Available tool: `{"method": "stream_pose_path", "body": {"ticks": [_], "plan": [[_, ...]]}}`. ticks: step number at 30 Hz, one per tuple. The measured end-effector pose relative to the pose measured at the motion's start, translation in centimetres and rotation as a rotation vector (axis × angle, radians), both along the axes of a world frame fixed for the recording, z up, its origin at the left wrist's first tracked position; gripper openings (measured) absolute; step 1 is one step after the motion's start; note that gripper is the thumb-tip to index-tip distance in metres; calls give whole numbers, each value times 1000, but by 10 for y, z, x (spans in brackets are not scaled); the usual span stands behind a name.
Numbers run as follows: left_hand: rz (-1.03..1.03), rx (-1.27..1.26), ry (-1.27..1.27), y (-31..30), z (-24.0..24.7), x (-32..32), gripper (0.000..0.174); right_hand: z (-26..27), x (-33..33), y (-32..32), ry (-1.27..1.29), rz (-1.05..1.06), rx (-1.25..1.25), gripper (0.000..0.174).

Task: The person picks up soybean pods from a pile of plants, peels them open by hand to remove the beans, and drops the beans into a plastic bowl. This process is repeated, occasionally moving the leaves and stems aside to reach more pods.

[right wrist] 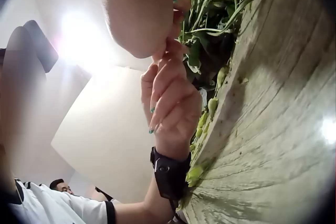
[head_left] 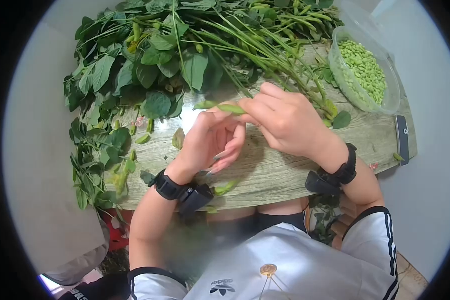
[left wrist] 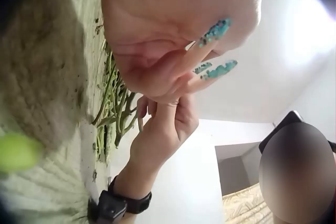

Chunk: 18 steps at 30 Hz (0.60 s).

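Note:
A green pod point(head_left: 231, 108) is pinched between both hands above the middle of the table, its left end sticking out past the fingers. The left hand point(head_left: 211, 142) holds it with thumb and forefinger, the other fingers loosely bent, palm up. From the right, the right hand point(head_left: 285, 119) grips the pod's other end with its fingertips. In the left wrist view the left hand point(left wrist: 168, 40) hides the pod, and the right hand point(left wrist: 160, 129) meets it from behind. The right wrist view shows the left hand point(right wrist: 176, 100) touching the right hand point(right wrist: 142, 14), the pod hidden there.
Leafy stalks point(head_left: 155, 55) cover the table's far side. A clear tub point(head_left: 339, 82) of shelled green beans point(head_left: 362, 70) stands at the back right. A phone point(head_left: 402, 140) lies at the right edge. Loose pods point(head_left: 142, 139) and leaves lie at left; another pod point(head_left: 226, 187) is near the front edge.

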<state>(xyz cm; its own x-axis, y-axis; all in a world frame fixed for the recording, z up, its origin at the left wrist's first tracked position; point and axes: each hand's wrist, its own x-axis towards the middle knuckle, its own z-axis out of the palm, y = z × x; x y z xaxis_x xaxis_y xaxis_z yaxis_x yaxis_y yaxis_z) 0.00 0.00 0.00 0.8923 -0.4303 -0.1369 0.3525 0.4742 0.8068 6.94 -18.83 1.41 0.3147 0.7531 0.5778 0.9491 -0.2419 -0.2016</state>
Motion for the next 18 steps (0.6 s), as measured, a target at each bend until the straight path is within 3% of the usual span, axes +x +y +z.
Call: {"method": "stream_pose_path", "body": {"ticks": [6, 11, 12, 14, 18], "plan": [[54, 28, -7, -2, -1, 0, 37, -5, 1, 2, -18, -31, -64, 23], [133, 60, 140, -2, -4, -1, 35, -12, 1, 5, -63, -34, -65, 24], [133, 60, 139, -1, -5, -1, 35, -13, 1, 5, -64, -35, -65, 24], [77, 123, 187, 2, -5, -1, 52, -14, 0, 5, -69, -40, -80, 22], [73, 120, 170, 0, -4, 0, 43, -14, -4, 7, -38, -50, -64, 19]]}}
